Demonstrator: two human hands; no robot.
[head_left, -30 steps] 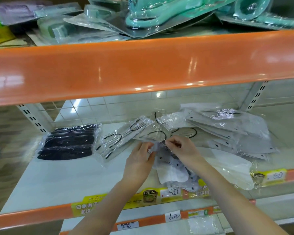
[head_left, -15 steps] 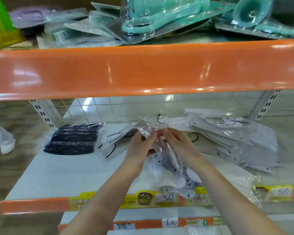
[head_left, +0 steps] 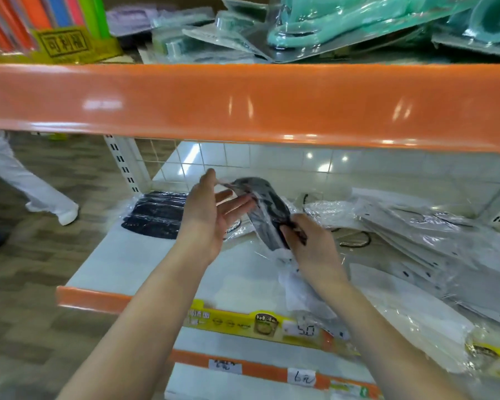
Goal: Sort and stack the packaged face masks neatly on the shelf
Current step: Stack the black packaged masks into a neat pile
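My right hand [head_left: 312, 243] grips a packaged black face mask [head_left: 267, 210], lifted above the white shelf [head_left: 133, 267] and standing on edge. Beside the pack's left face is my left hand [head_left: 211, 215], fingers straight and its thumb at the pack's top corner. A stack of black masks in clear wrap [head_left: 156, 215] lies at the shelf's back left. A loose heap of white and grey packaged masks [head_left: 427, 241] covers the right half. Some white packs [head_left: 303, 290] lie under my right wrist.
The orange edge of the upper shelf [head_left: 243, 102] hangs just above my hands, with teal blister packs [head_left: 315, 21] on top. Yellow price labels [head_left: 260, 324] run along the front lip. A person's white trouser leg [head_left: 32, 186] stands on the wooden floor at left.
My hands have pulled a black mask pack up out of the pile and turned it on edge. My left hand has let go and spread flat. The camera has shifted right and closer.
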